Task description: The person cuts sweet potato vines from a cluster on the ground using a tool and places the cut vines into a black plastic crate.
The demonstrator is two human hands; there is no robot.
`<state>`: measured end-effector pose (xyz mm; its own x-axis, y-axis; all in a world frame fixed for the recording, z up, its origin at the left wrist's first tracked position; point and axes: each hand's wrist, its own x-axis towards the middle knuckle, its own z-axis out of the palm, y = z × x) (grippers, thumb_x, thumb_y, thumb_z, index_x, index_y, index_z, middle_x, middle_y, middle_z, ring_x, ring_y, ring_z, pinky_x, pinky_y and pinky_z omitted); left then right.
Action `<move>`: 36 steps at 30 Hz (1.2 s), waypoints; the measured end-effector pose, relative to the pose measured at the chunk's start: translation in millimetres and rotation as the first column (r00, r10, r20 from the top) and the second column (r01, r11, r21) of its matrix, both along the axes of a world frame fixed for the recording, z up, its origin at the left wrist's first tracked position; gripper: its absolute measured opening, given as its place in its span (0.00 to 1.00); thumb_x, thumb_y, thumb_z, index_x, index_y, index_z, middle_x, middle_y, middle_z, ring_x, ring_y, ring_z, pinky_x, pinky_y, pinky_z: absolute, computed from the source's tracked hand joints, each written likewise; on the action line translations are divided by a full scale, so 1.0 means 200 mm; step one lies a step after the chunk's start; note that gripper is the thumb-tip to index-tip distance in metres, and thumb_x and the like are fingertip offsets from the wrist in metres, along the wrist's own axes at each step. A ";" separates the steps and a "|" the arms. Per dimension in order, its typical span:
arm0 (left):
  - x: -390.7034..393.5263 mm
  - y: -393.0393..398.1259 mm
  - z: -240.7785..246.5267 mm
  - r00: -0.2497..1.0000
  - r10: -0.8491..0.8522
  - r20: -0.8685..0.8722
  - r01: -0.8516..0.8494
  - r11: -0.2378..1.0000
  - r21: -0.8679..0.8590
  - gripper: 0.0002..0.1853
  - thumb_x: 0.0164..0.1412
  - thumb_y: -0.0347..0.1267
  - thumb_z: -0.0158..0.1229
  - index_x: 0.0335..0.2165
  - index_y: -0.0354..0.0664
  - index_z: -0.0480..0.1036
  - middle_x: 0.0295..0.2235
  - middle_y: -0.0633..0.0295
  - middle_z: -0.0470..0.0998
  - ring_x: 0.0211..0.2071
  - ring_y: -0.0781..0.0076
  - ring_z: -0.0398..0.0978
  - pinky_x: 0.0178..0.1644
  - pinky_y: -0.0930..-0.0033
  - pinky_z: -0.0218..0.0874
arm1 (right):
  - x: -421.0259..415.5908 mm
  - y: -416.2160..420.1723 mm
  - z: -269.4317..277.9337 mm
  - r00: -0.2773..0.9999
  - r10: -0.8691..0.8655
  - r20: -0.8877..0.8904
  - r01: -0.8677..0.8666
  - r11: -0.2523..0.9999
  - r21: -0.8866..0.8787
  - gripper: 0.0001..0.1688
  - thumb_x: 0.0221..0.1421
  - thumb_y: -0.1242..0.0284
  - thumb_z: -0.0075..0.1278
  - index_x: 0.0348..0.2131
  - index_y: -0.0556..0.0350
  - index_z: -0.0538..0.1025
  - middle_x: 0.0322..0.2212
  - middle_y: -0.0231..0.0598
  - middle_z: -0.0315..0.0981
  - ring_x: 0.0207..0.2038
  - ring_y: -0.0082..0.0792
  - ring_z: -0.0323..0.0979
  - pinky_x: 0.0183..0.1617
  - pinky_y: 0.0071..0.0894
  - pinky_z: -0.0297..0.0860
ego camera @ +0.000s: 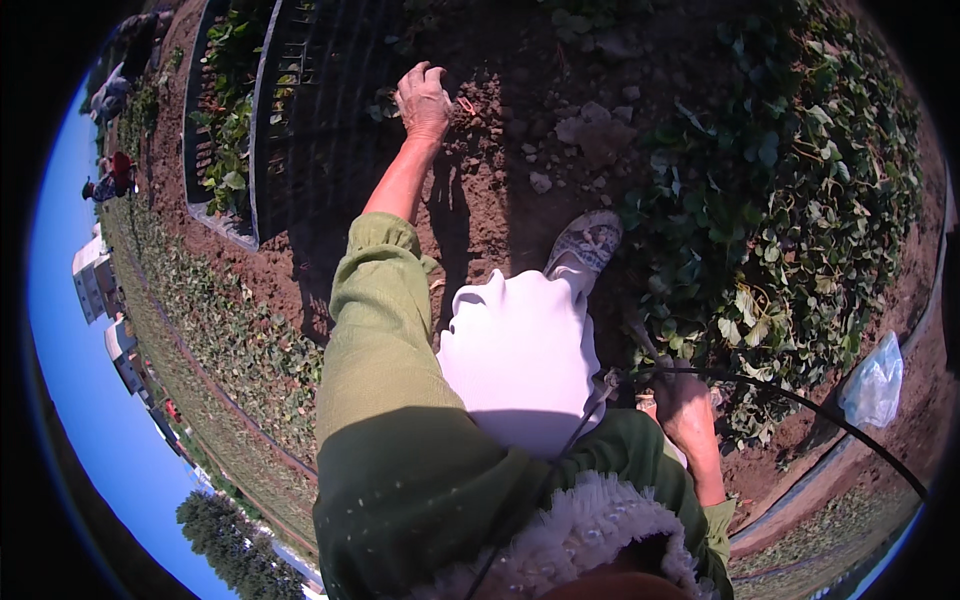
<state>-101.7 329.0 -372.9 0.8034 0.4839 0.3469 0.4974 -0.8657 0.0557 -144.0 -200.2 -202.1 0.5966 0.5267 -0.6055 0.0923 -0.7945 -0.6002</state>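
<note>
My left hand [422, 105] reaches forward over the brown soil, palm down, with its fingers curved and a little apart. I see nothing in it; its underside is hidden. Right beside it lies a small reddish-pink thing [467, 105] on the soil. My right hand [684, 409] is low at my right side, by the leafy plants [750, 300], its fingers closed around a slender grey stick-like object [643, 337] that is partly hidden. A dark curved cord or tube [795, 394] runs past that hand. To the left of my left hand stands a black slatted plastic crate [257, 142] with green leafy plants in it.
Clods [592, 135] lie ahead of my patterned shoe [589, 240]. A clear plastic bag [874, 382] is at the far right by a pale strip of edging. Plant rows [225, 330] run along the left. Other people [112, 180] are in the field at the far left.
</note>
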 end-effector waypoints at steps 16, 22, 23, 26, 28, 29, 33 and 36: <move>0.18 -0.31 0.03 0.986 0.014 0.163 0.126 0.572 -0.810 0.13 0.50 0.33 0.58 0.33 0.35 0.72 0.31 0.52 0.76 0.33 0.61 0.76 0.37 0.65 0.66 | 0.03 0.06 0.01 0.996 0.055 0.065 -0.058 0.998 0.037 0.14 0.45 0.74 0.51 0.30 0.62 0.63 0.18 0.58 0.68 0.24 0.59 0.68 0.26 0.50 0.65; 0.33 -0.74 0.27 0.916 -0.249 0.315 0.402 0.563 -0.723 0.16 0.50 0.33 0.55 0.38 0.34 0.72 0.35 0.47 0.76 0.38 0.53 0.74 0.42 0.64 0.63 | -0.03 0.06 -0.02 0.987 0.037 0.155 -0.047 0.997 0.061 0.17 0.44 0.71 0.53 0.30 0.62 0.64 0.20 0.58 0.69 0.26 0.59 0.69 0.29 0.51 0.66; 0.35 -0.84 0.42 0.914 -0.287 0.289 0.398 0.481 -0.781 0.17 0.52 0.33 0.54 0.40 0.35 0.72 0.36 0.47 0.76 0.40 0.55 0.73 0.43 0.65 0.63 | -0.06 0.03 -0.08 0.982 0.018 0.190 -0.034 0.996 0.077 0.17 0.44 0.70 0.53 0.30 0.62 0.64 0.20 0.59 0.69 0.27 0.59 0.70 0.29 0.51 0.66; 0.37 -0.96 0.40 0.873 -0.384 0.301 0.407 0.232 -0.884 0.19 0.55 0.34 0.52 0.44 0.36 0.69 0.37 0.50 0.76 0.40 0.61 0.74 0.44 0.67 0.62 | -0.12 0.01 -0.10 0.977 0.021 0.212 -0.035 0.998 0.061 0.18 0.44 0.68 0.53 0.30 0.62 0.65 0.21 0.58 0.70 0.28 0.59 0.70 0.30 0.51 0.66; 0.31 -1.03 0.53 0.851 -0.418 0.317 0.455 0.286 -0.844 0.15 0.57 0.29 0.49 0.43 0.34 0.69 0.33 0.59 0.76 0.36 0.75 0.71 0.41 0.73 0.62 | -0.15 0.00 -0.12 0.975 0.028 0.219 -0.044 0.997 0.069 0.19 0.44 0.66 0.53 0.32 0.62 0.66 0.21 0.58 0.70 0.29 0.59 0.70 0.31 0.50 0.67; 0.28 -1.04 0.56 0.834 -0.430 0.345 0.497 0.315 -0.809 0.15 0.57 0.28 0.49 0.43 0.34 0.69 0.34 0.60 0.76 0.36 0.76 0.71 0.41 0.74 0.62 | -0.18 -0.03 -0.17 0.970 0.044 0.238 -0.068 0.993 0.094 0.19 0.44 0.66 0.52 0.32 0.62 0.67 0.22 0.58 0.70 0.29 0.58 0.70 0.31 0.50 0.67; 0.21 -1.06 0.70 0.862 -0.299 0.410 0.421 -0.029 -0.906 0.15 0.58 0.25 0.46 0.44 0.33 0.68 0.35 0.61 0.75 0.36 0.76 0.71 0.41 0.75 0.63 | -0.27 -0.07 -0.28 0.973 0.062 0.221 -0.089 0.989 0.116 0.20 0.43 0.66 0.52 0.34 0.62 0.67 0.26 0.57 0.71 0.32 0.57 0.70 0.34 0.48 0.66; 0.17 -1.12 0.88 0.835 -0.313 0.452 0.436 -0.125 -0.891 0.16 0.57 0.23 0.44 0.45 0.33 0.68 0.34 0.62 0.74 0.35 0.76 0.70 0.41 0.75 0.64 | -0.34 -0.08 -0.26 0.993 0.013 0.122 -0.026 0.994 0.108 0.21 0.42 0.66 0.52 0.35 0.61 0.68 0.28 0.56 0.71 0.35 0.55 0.70 0.37 0.46 0.66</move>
